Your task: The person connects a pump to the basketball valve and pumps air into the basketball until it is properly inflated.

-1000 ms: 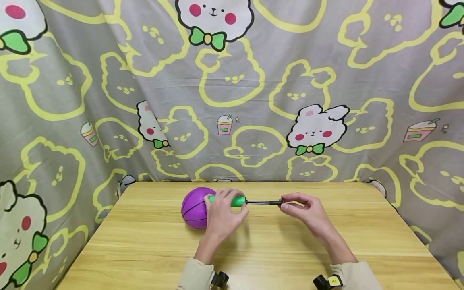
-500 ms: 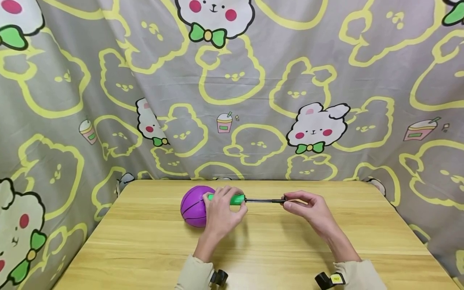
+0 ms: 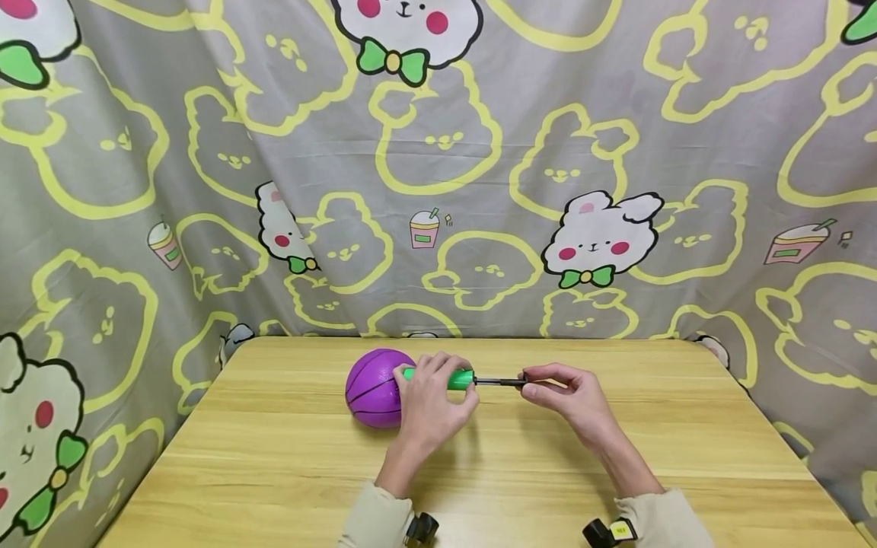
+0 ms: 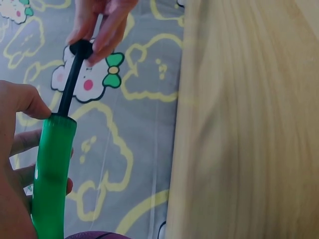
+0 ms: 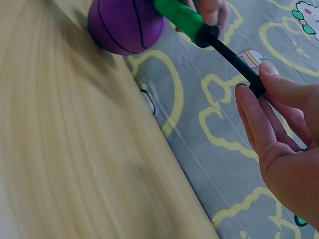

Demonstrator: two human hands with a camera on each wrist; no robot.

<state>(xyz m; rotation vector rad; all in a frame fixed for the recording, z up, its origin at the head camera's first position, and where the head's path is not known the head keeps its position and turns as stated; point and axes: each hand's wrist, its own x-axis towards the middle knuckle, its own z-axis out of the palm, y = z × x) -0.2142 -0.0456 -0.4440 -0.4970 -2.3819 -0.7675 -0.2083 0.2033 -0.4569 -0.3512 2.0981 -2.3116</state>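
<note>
A purple ball (image 3: 373, 388) with black basketball lines sits toward the back of the table, left of centre. My left hand (image 3: 432, 399) grips the green barrel of a hand pump (image 4: 54, 169), fingers wrapped around it, with the barrel's left end right at the ball. The pump's black rod (image 5: 232, 59) sticks out to the right, part of its length showing. Thumb and fingers of my right hand (image 3: 572, 396) pinch the black knob at the rod's end. The spot where pump and ball meet is hidden behind my left hand.
The light wooden table (image 3: 288, 472) spreads out around both hands. Right behind its far edge hangs a grey curtain (image 3: 479, 152) with yellow outlines and rabbit prints. Black wrist cameras (image 3: 421, 527) sit at the beige sleeves.
My right hand first drew the rod slightly farther out to the right, then moved left, so less rod shows now. The left hand, pump barrel and ball have shifted slightly right.
</note>
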